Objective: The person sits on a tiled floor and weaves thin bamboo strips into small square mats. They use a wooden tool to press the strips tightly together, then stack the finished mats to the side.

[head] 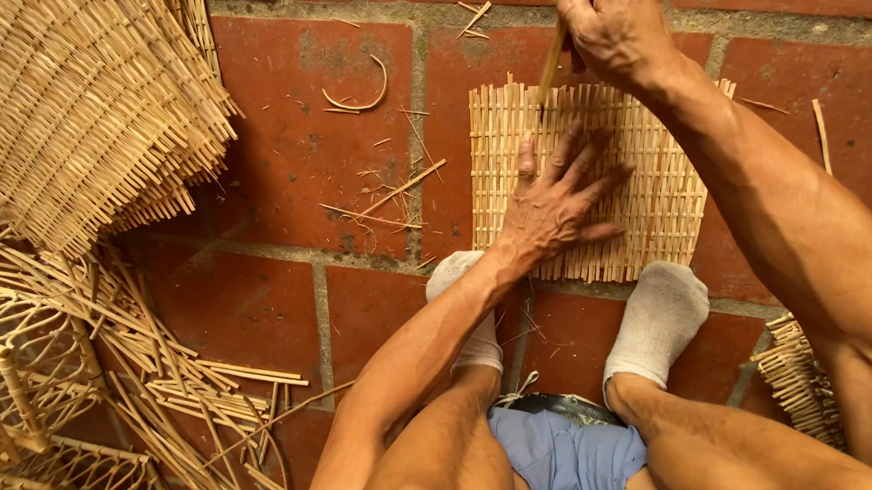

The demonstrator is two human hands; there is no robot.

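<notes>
While the left hand (551, 207) is pressing flat with its fingers spread on the small woven bamboo mat (592, 177) lying on the red brick floor (302, 162) just ahead of two white-socked feet (659, 318), the right hand (615, 22) is closing its grip around a thin bamboo stick (553, 65) whose tip is touching the mat's far edge. The stick's upper end is running out of the frame, and the larger woven panels (71, 105) and cane frames (36, 395) at left are also being cut off by the edges.
</notes>
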